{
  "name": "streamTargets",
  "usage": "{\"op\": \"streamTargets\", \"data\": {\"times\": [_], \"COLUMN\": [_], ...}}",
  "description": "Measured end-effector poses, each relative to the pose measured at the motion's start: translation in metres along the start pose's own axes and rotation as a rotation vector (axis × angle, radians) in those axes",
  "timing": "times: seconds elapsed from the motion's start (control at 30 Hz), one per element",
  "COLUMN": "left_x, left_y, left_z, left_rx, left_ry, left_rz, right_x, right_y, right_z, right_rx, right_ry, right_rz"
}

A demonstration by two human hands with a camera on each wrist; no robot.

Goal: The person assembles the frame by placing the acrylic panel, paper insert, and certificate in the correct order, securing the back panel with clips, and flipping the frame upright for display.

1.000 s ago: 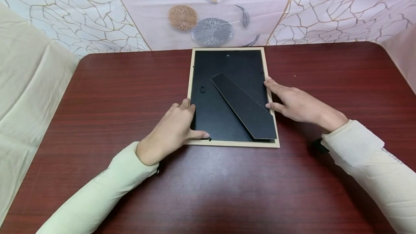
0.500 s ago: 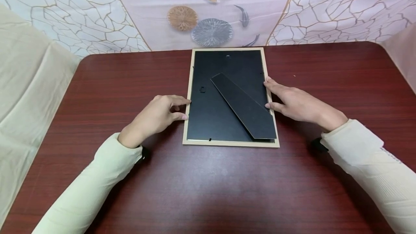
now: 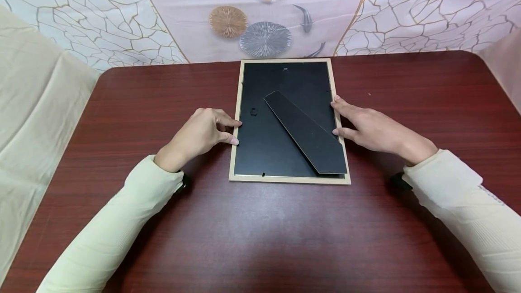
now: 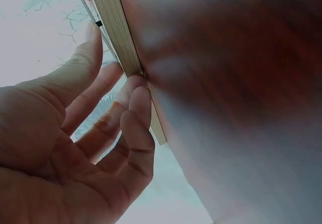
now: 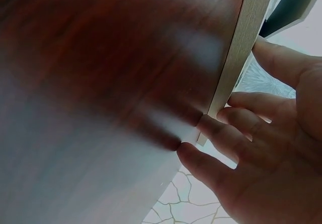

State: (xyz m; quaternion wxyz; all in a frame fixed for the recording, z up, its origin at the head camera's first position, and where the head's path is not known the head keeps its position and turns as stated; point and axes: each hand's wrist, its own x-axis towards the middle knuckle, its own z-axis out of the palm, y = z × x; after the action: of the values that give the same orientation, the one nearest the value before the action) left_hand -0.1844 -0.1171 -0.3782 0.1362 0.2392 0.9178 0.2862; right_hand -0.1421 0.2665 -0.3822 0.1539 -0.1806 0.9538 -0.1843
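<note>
A picture frame (image 3: 290, 180) with a light wooden border lies face down on the table. Its black backing board (image 3: 264, 148) faces up, and a black easel stand (image 3: 305, 134) lies slantwise across it. At the frame's left side is my left hand (image 3: 195, 134), thumb and fingertips touching the border. The left wrist view has its fingers loosely bent against the wooden edge (image 4: 118, 30). On the opposite side my right hand (image 3: 372, 128) rests its thumb and index finger on the border. Its other fingers (image 5: 204, 166) spread out, two tips touching the table in the right wrist view.
The dark red wooden table (image 3: 268, 238) extends around the frame. Behind its back edge hangs a patterned cloth (image 3: 195, 26) with fish and round motifs. Pale fabric (image 3: 36, 116) covers the left side. A small metal hanger (image 3: 253, 111) sits on the backing board.
My left hand has left the frame's lower left corner, moving left and up to the middle of the left border. My right hand and the frame have stayed put.
</note>
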Motion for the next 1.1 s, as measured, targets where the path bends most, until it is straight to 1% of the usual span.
{"op": "streamTargets", "data": {"times": [0.2, 0.47, 0.6, 0.7, 0.83, 1.1], "left_x": [0.001, 0.004, 0.005, 0.006, 0.007, 0.008], "left_y": [0.005, 0.015, 0.02, 0.023, 0.026, 0.033], "left_z": [0.0, -0.001, -0.001, -0.001, 0.0, 0.0], "left_rx": [0.033, 0.114, 0.123, 0.134, 0.159, 0.176], "left_ry": [-0.004, -0.023, -0.042, -0.051, -0.059, -0.065], "left_rz": [-0.036, -0.063, -0.105, -0.126, -0.117, -0.096], "right_x": [0.0, 0.0, 0.0, 0.0, -0.001, -0.001], "right_y": [0.0, -0.001, -0.001, -0.001, -0.001, -0.002], "right_z": [0.0, 0.001, 0.0, 0.0, 0.0, 0.0], "right_rx": [-0.014, -0.021, -0.024, -0.025, -0.023, -0.022], "right_ry": [0.005, 0.0, 0.001, 0.003, 0.0, -0.001], "right_rz": [-0.003, -0.003, -0.004, -0.007, -0.007, -0.007]}}
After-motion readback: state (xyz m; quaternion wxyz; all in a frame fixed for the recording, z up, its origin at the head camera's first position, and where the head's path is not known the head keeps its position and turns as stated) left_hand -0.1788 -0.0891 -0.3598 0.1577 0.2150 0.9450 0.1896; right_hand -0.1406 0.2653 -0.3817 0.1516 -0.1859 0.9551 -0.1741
